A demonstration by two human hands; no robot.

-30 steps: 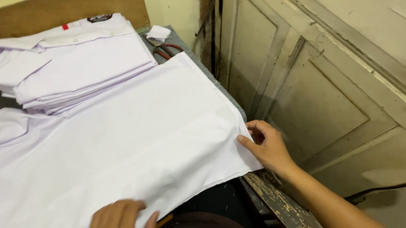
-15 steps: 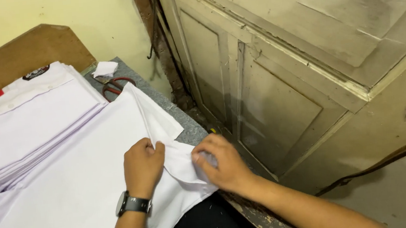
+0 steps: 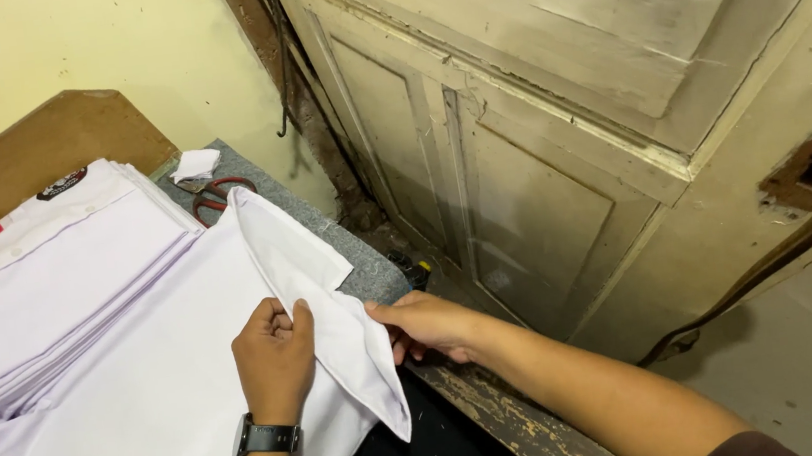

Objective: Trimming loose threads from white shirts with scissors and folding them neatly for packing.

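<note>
A white shirt (image 3: 131,388) lies spread on the grey-covered table (image 3: 370,272), its right edge folded over into a long flap (image 3: 299,259). My left hand (image 3: 274,357), a dark watch on its wrist, pinches the flap's inner edge with closed fingers. My right hand (image 3: 426,324) sits at the table's right edge, fingers under the flap's outer edge, which hangs down over the table's rim.
A stack of folded white shirts (image 3: 48,266) lies at the back left against a wooden board (image 3: 45,140). Red-handled scissors (image 3: 212,196) and a small white cloth scrap (image 3: 194,165) rest behind the shirt. An old cream panelled door (image 3: 566,121) stands close on the right.
The shirt's right edge went from lying flat to being folded over. My left hand moved from the near hem up to the flap; the view swung right.
</note>
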